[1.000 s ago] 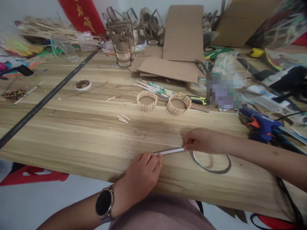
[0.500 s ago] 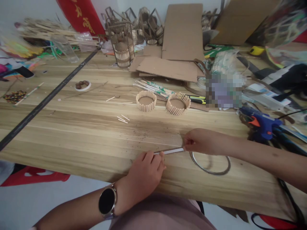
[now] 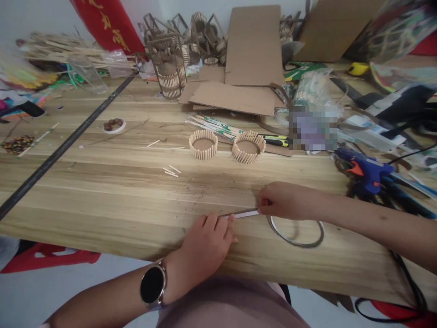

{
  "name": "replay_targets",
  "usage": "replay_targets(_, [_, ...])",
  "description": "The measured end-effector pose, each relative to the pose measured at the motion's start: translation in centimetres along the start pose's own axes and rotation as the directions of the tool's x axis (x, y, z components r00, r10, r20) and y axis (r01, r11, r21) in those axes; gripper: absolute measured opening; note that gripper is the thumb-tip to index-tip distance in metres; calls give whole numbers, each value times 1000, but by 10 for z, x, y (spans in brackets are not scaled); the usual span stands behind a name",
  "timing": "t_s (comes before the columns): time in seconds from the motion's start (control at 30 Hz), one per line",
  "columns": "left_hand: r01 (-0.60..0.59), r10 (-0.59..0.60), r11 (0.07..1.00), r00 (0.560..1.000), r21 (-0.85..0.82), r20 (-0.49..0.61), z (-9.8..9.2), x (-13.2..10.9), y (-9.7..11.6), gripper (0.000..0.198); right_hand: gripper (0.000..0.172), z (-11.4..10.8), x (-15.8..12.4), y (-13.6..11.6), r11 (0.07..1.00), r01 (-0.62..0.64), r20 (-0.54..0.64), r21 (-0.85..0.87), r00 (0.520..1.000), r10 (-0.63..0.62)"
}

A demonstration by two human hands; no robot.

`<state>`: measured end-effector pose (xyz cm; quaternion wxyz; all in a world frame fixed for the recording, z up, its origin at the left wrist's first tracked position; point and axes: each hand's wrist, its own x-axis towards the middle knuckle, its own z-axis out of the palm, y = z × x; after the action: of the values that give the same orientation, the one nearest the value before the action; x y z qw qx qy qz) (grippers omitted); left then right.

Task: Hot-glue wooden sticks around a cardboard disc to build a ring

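A narrow strip with a white face and a dark edge (image 3: pixel 246 214) is stretched between my two hands, low over the wooden table. My left hand (image 3: pixel 209 243), with a watch on its wrist, is closed at the strip's left end, its thumb and fingers pressed on it. At the other end my right hand (image 3: pixel 278 200) pinches the strip between thumb and fingers. A thin grey-brown ring-shaped loop (image 3: pixel 309 246) lies under my right forearm; whether it joins the strip is hidden. Beyond the hands stand two small round baskets of short wooden sticks, one on the left (image 3: pixel 204 146) and one on the right (image 3: pixel 248 148).
Several loose stick pieces (image 3: pixel 171 171) lie left of the hands. A blue glue gun (image 3: pixel 372 175) with its cable is at the right. Cardboard sheets (image 3: pixel 235 98) and a tall basket (image 3: pixel 170 82) stand behind. A dark bar (image 3: pixel 73 139) crosses the table's left side.
The view has shifted slightly, so the table's things appear a little further left. Both hands keep almost the same hold on the strip.
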<state>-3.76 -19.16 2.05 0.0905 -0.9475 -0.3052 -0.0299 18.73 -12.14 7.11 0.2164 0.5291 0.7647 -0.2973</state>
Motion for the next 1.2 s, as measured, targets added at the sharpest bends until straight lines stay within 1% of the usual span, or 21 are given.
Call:
replay_targets(0.13, [-4, 4, 1000, 1000, -3, 7, 0, 0, 0, 37, 21, -4, -3, -6, 999, -31, 18, -12, 999, 31])
replay_targets(0.3, [-7, 7, 1000, 999, 6, 32, 0, 0, 0, 38, 21, -5, -2, -10, 999, -37, 7, -31, 999, 38])
replay_targets(0.53, [-2, 2, 1000, 1000, 7, -8, 0, 0, 0, 38, 19, -4, 0, -11, 996, -46, 8, -72, 999, 46])
replay_targets(0.67, [-13, 13, 1000, 1000, 3, 19, -3, 1, -2, 38, 20, -5, 1, -14, 992, -75, 8, -104, 997, 76])
replay_targets(0.77, [-19, 20, 1000, 998, -11, 63, -6, 3, -5, 36, 21, -8, 2, -17, 988, -89, 22, -124, 995, 92])
replay_targets(0.87, [10, -8, 1000, 996, -22, 91, -10, 6, -8, 34, 21, -10, 4, -20, 990, -72, 37, -125, 996, 77])
replay_targets(0.97, [30, -30, 999, 999, -21, 28, -14, 8, -7, 26, 23, -8, 7, -25, 992, -45, 32, -120, 998, 49])
replay_targets(1.07, [-14, 12, 999, 999, -43, -48, -18, 10, -2, 18, 23, -7, 11, -34, 993, -15, 31, -115, 999, 19])
replay_targets(1.13, [-50, 49, 998, 999, -48, -19, -18, 12, 3, 21, 23, -6, 14, -40, 994, 7, 37, -108, 999, -3])
replay_targets(1.2, [-78, 79, 996, 995, -35, 57, -17, 15, 8, 24, 24, -6, 16, -44, 995, 31, 38, -97, 999, -27])
